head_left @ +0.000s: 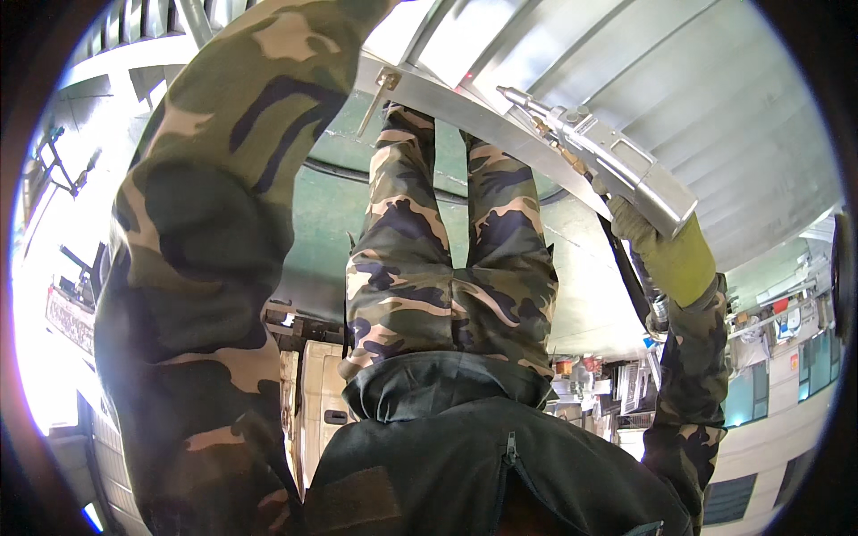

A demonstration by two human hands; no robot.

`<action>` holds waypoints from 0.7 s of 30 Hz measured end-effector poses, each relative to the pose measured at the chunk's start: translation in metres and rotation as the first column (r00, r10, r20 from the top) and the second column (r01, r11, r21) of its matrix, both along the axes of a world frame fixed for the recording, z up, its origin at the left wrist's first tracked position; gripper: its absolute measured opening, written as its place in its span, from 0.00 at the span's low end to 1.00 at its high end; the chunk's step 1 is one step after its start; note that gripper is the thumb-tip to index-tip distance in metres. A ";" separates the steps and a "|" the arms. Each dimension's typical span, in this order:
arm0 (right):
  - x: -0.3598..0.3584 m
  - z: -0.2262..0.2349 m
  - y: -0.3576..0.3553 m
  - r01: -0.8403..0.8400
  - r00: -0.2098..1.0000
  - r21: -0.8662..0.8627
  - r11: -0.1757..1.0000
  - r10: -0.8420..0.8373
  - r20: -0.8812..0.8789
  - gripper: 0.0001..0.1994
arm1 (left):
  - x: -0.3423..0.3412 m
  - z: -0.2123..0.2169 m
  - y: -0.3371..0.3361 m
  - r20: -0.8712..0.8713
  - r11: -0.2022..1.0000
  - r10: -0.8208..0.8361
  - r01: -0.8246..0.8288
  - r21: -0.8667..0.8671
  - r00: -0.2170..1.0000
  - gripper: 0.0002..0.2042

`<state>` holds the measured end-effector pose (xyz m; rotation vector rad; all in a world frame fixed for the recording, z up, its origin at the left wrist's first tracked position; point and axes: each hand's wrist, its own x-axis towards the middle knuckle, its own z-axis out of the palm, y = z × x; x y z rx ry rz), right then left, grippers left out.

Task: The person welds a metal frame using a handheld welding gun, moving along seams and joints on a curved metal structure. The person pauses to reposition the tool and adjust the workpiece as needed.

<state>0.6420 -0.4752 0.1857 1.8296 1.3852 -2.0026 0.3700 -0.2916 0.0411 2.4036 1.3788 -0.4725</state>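
My right hand [666,250], in a yellow-green work glove, is closed round the grip of a silver handheld laser welding gun [626,165]. The gun's narrow nozzle points to the upper left, over a large ribbed sheet-metal panel [715,134]. Brass-coloured fittings run along the gun's near side. A small red light spot shows on the metal just beyond the nozzle tip. My left arm [223,179], in a camouflage sleeve, reaches up past the top edge, and its hand is out of sight there.
The panel's metal rim [465,107] curves in front of my legs. A brass-coloured clamp with a rod [380,89] sits on that rim. A dark cable [335,168] lies on the green floor [326,196]. Cluttered shelves and equipment [599,384] stand behind me.
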 end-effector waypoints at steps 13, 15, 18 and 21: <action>0.001 -0.019 0.000 0.202 0.979 -0.191 0.961 -0.194 0.056 0.18 | -0.003 -0.029 -0.044 0.521 0.905 -0.424 0.365 0.217 0.741 0.19; 0.002 -0.023 0.000 0.197 0.980 -0.171 0.965 -0.193 0.040 0.19 | 0.003 -0.034 -0.045 0.542 0.915 -0.403 0.331 0.230 0.738 0.19; 0.002 -0.028 -0.002 0.188 0.982 -0.142 0.972 -0.185 0.033 0.20 | 0.007 -0.031 -0.047 0.527 0.920 -0.392 0.329 0.214 0.754 0.19; 0.001 -0.030 -0.004 0.179 0.984 -0.126 0.976 -0.175 0.036 0.21 | 0.010 -0.030 -0.050 0.531 0.923 -0.386 0.307 0.234 0.755 0.18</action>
